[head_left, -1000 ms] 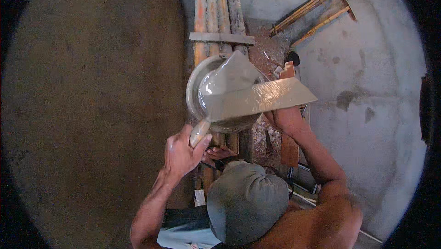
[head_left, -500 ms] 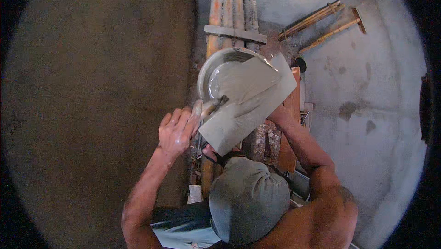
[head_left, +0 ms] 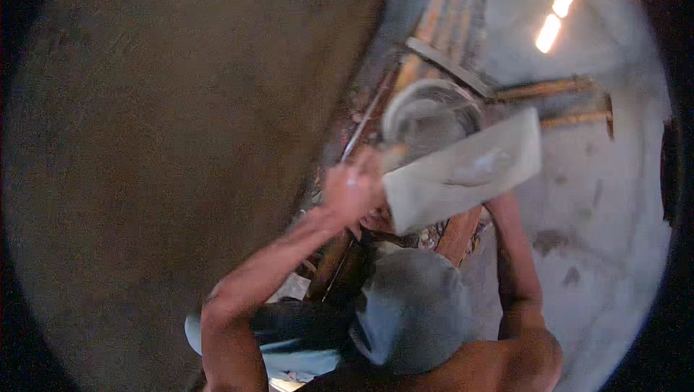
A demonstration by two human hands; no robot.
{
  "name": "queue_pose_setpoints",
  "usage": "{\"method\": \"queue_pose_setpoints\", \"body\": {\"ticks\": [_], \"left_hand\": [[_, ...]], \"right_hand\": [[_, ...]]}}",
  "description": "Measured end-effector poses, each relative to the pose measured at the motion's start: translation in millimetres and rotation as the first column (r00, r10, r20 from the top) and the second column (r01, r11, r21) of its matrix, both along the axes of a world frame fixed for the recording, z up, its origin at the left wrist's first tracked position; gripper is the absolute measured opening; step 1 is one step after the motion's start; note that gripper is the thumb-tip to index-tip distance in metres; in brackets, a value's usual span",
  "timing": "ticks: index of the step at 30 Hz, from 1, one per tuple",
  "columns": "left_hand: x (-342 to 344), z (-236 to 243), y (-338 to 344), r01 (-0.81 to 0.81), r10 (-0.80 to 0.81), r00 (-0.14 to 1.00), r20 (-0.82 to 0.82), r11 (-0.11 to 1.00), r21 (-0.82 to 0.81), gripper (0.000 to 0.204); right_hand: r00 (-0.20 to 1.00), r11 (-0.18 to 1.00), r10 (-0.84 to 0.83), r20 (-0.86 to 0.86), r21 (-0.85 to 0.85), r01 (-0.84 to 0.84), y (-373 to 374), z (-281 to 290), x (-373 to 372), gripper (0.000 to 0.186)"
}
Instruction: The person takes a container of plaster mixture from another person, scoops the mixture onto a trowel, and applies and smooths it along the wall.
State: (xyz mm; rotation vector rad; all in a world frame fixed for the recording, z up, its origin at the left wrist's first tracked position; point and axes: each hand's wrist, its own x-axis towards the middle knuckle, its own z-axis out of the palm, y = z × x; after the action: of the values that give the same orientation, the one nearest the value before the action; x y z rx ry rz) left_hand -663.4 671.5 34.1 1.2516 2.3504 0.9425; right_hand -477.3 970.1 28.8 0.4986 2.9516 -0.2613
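Note:
A pale, flat rectangular plastering trowel (head_left: 463, 175), smeared with wet grey plaster, is held tilted over the near right side of a round bucket (head_left: 463, 88). My right hand (head_left: 500, 203) supports it from beneath; its fingers are hidden behind the plate. Blurred by motion, my left hand (head_left: 354, 186) is closed by the trowel's left end. A bit of a wooden-handled tool (head_left: 396, 151) shows beyond its fingers, the working end too smeared to make out. Grey wet material lines the inside of the bucket.
A broad brown plastered wall (head_left: 188, 139) fills the left. Several stained poles with a grey crossbar (head_left: 448, 67) lie beyond the bucket. Wooden pieces (head_left: 557, 90) rest against the grey surface at right. A reddish-brown plank (head_left: 459, 237) and rubble are below the trowel.
The view has swung, so bucket and poles appear farther right and tilted. The trowel lies at a flatter angle. My left hand has come in against the trowel's left end.

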Motion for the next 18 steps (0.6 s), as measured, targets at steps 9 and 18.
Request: {"method": "queue_pose_setpoints", "body": {"ticks": [9, 18], "left_hand": [[48.9, 11.4, -3.3, -0.154, 0.118, 0.878, 0.464, 0.987, 0.04, 0.058], [53.5, 23.0, -216.5, -0.142, 0.454, 0.762, 0.461, 0.812, -0.566, 0.063]], "right_hand": [[0.872, 0.878, 0.476, -0.114, 0.007, -0.478, 26.8, 34.1, -144.8, 0.051], [0.477, 0.499, 0.859, -0.183, 0.096, -0.861, -104.5, -73.3, -369.8, 0.043]]}}
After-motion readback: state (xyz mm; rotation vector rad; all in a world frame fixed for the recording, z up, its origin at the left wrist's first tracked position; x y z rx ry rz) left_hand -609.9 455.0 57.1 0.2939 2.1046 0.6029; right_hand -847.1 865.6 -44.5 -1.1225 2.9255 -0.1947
